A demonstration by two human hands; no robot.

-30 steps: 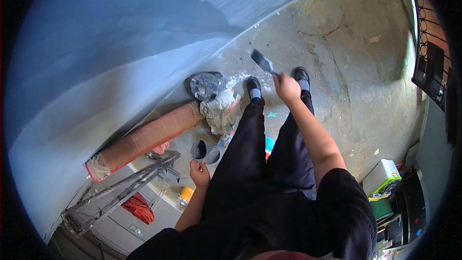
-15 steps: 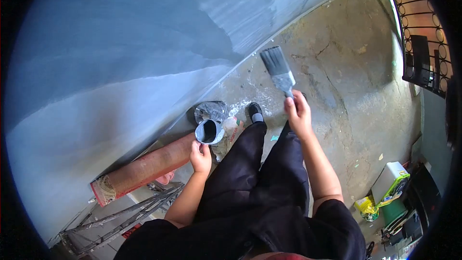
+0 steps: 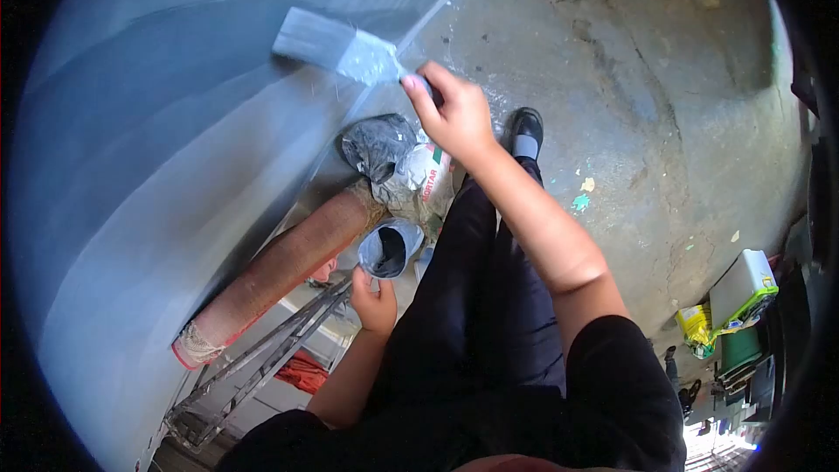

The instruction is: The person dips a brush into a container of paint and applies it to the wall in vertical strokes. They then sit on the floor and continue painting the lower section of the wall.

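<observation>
The brush (image 3: 336, 45) in my right grip has grey-blue bristles and a pale, paint-flecked ferrule. The wall (image 3: 157, 140) is blue-grey, darker in some bands and lighter in others. My cup (image 3: 389, 247) is grey with dark paint inside. My trousers (image 3: 489, 297) are black. The rolled mat (image 3: 280, 273) is reddish-brown, and the floor (image 3: 664, 96) is mottled grey-brown with cracks.
</observation>
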